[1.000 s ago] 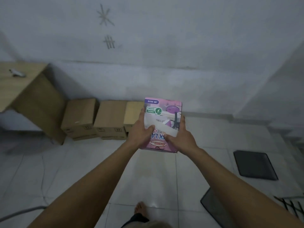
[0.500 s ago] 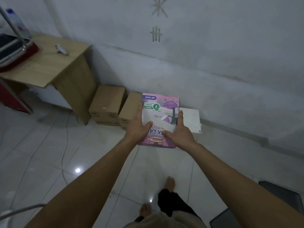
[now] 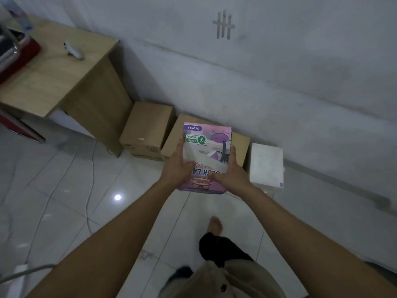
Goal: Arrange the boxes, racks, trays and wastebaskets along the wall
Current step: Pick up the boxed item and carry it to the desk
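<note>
A pink desk-lamp box (image 3: 207, 145) is held out in front of me, printed side up and upside down to me. My left hand (image 3: 175, 168) grips its left edge and my right hand (image 3: 233, 175) grips its right edge. Below and behind it, two brown cardboard boxes stand side by side against the wall: one at the left (image 3: 148, 127), one partly hidden by the pink box (image 3: 241, 143). A white box (image 3: 266, 164) stands to their right, also at the wall.
A wooden desk (image 3: 64, 82) stands left of the boxes, with a small white object (image 3: 73, 51) and a red item (image 3: 19, 57) on top. White cables (image 3: 90, 179) run over the tiled floor at left. My bare foot (image 3: 214, 224) is below the box.
The view has swung right along the wall and come closer; the white box has come into sight. Both hands keep the same hold on the pink box.
</note>
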A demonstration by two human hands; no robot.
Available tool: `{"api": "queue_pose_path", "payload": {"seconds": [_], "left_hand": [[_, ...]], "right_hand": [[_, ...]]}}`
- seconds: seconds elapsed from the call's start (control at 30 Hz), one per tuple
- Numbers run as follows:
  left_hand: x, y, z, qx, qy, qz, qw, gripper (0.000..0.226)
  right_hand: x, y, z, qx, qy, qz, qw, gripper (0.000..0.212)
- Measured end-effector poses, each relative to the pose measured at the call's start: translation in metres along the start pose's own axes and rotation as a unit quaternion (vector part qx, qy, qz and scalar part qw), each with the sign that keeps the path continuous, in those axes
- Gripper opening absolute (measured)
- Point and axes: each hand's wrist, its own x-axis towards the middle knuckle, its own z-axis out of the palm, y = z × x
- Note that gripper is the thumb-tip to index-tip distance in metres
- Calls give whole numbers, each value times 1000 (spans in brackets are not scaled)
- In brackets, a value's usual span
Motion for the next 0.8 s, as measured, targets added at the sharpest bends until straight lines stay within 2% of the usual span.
{"api": "queue_pose_path", "payload": {"seconds": [0.23,0.43,0.63,0.8], "left_hand": [[77,-6,-11,13,13,-52,998,75],[136,-18,-38,-6,18,-70,997,77],[210,-62,-98,-40,45,-94,994,74],[285,-133,-149,-83,48,-125,987,74]], "right_hand": [[86,-19,-18,20,-65,-6,998,129],[152,-55,-14,18,-88,-23,996,128],[239,-116,23,22,-89,-37,995,127],[326,-165,88,102,-115,-35,988,123]]}}
